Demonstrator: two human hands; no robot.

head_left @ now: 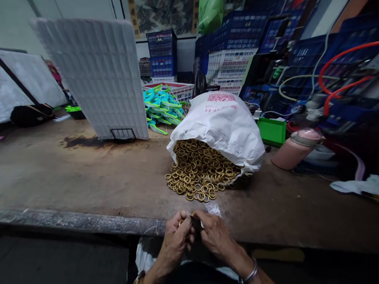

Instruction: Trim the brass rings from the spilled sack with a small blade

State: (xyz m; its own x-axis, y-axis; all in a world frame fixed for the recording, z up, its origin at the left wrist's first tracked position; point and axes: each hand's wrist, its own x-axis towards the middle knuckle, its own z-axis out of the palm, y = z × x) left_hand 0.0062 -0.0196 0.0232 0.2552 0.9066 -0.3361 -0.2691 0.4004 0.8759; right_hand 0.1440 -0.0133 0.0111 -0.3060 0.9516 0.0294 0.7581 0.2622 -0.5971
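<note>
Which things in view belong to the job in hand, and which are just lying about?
Likely in use: left hand with a ring; right hand, grip unclear; ring pile; sack.

Apparently just lying about: green tray; pink container; white panel; blue crates.

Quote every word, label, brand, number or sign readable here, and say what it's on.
None readable for certain:
White crumpled sack: red printing, too blurred.
Tan vertical strip beside the grey landscape picture: dark characters, blurred.
Blue plastic crate: small yellowish mark, too small.
</note>
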